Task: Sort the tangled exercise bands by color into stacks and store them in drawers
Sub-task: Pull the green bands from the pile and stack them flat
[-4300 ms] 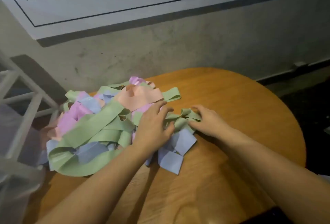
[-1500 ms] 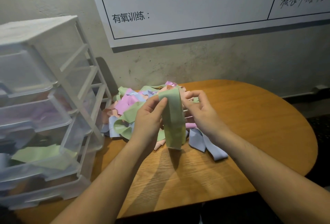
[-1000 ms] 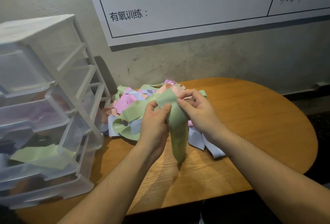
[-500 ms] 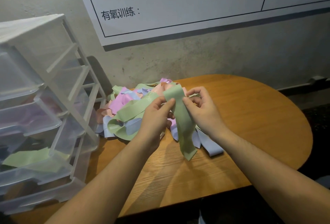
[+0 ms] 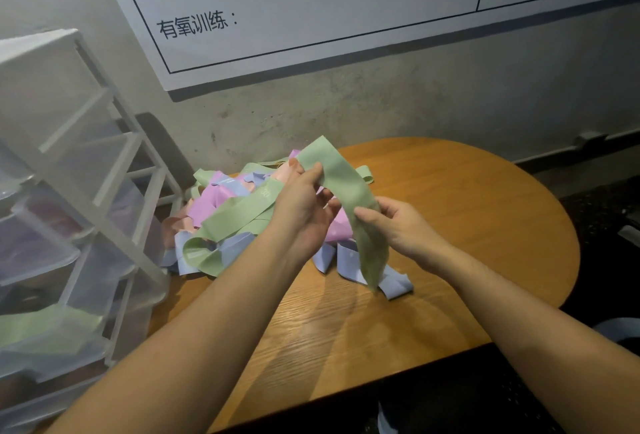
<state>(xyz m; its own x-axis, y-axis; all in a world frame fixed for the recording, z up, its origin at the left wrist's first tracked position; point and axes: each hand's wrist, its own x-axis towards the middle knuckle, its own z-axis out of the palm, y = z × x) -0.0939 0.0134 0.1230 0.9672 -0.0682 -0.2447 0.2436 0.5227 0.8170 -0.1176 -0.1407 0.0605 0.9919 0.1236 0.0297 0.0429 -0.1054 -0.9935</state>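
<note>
Drawer unit (image 5: 69, 225): green band (image 5: 45, 326) inside; hands, left (image 5: 301, 212) and right (image 5: 401, 229), pinch green strip (image 5: 346, 187).

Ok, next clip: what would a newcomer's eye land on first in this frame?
First the green band, lifted above the middle of the table between both hands: the left hand pinches its upper part and the right hand holds it lower down. Behind them lies the tangled pile of bands in green, pink, peach and blue on the round wooden table. At far left stands a translucent drawer unit, with something green in a lower drawer.
</note>
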